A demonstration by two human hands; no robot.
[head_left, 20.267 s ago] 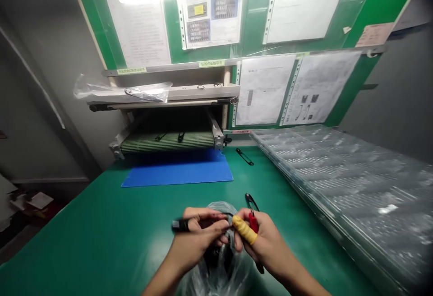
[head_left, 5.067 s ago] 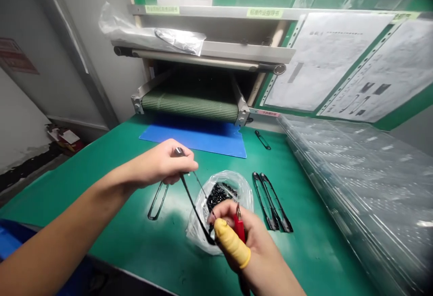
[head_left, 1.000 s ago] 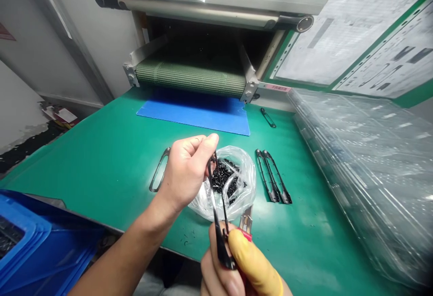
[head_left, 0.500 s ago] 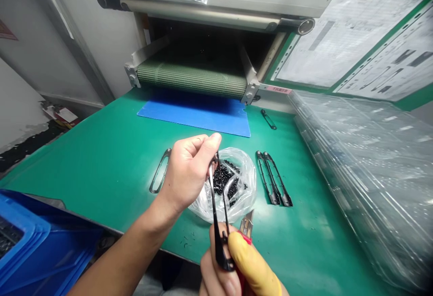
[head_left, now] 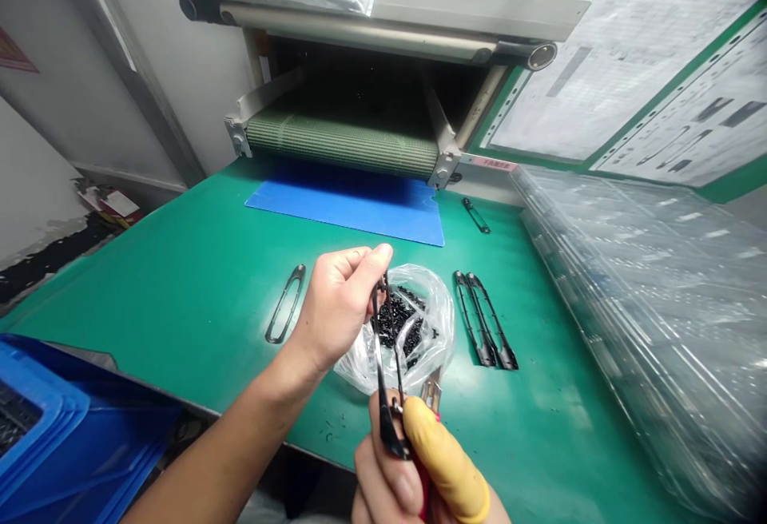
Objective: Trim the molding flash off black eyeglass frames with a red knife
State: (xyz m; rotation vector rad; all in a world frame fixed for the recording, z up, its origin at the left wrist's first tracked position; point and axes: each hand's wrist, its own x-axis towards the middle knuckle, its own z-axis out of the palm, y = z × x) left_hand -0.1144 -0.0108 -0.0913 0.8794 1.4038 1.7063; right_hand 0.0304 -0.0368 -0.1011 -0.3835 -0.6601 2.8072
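Note:
A narrow black plastic frame [head_left: 391, 434] with a long open slot stretches between my two hands. My left hand [head_left: 332, 304] is closed, pinching its far end between thumb and fingers. Around the near end my right hand [head_left: 407, 472] is closed, its thumb in a yellow finger cot pressing beside the slot. The same hand also grips a red-handled tool with a flat metal blade [head_left: 431, 390], like a utility knife; most of its handle is hidden. Beneath the frame, a clear plastic bag [head_left: 440, 300] holds many small black bits [head_left: 404, 328].
One similar black frame [head_left: 272, 332] lies left of the bag, two frames [head_left: 479, 320] lie to its right, and a smaller one [head_left: 476, 215] farther back. Clear trays [head_left: 629, 268] are stacked at right. A green conveyor [head_left: 341, 144] ends above a blue sheet [head_left: 341, 208]. Blue bins [head_left: 72, 436] stand lower left.
The near end of the frame has risen slightly, with my right thumb shifted up along it. The blade has moved a little up and left. My left hand keeps its pinch.

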